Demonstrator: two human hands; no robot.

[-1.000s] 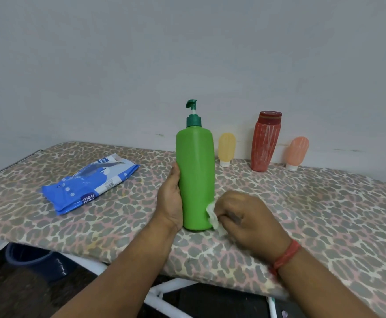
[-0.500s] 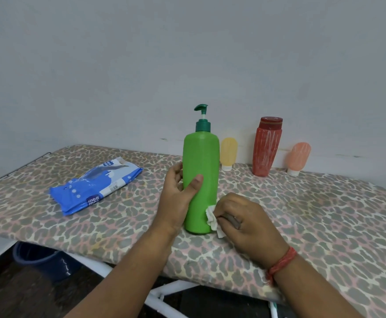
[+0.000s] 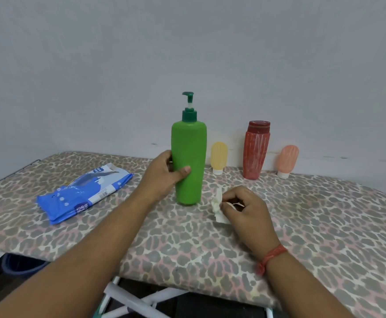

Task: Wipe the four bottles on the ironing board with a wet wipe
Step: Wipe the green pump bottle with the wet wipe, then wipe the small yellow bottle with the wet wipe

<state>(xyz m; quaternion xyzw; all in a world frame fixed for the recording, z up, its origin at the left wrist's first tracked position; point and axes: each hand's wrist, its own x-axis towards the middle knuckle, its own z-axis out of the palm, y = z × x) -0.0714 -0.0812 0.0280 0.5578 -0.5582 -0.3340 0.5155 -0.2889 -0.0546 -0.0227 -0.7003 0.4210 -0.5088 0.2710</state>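
Looks like the job's only getting going: the left hand (image 3: 164, 174) is wrapped around the tall green pump bottle (image 3: 189, 164), upright mid ironing board (image 3: 325, 226), and the right hand (image 3: 244, 210) pinches a crumpled wet wipe (image 3: 217, 205) just beside its base, not touching it. I'd guess the squishy-looking yellow tube (image 3: 219, 157), ribbed red bottle (image 3: 256, 150) and peach tube (image 3: 287, 159), lined up by the wall, are still to do.

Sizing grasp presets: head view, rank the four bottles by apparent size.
1. green pump bottle, though it stands nearer the camera
2. red bottle
3. yellow tube and peach tube: look alike, not ranked
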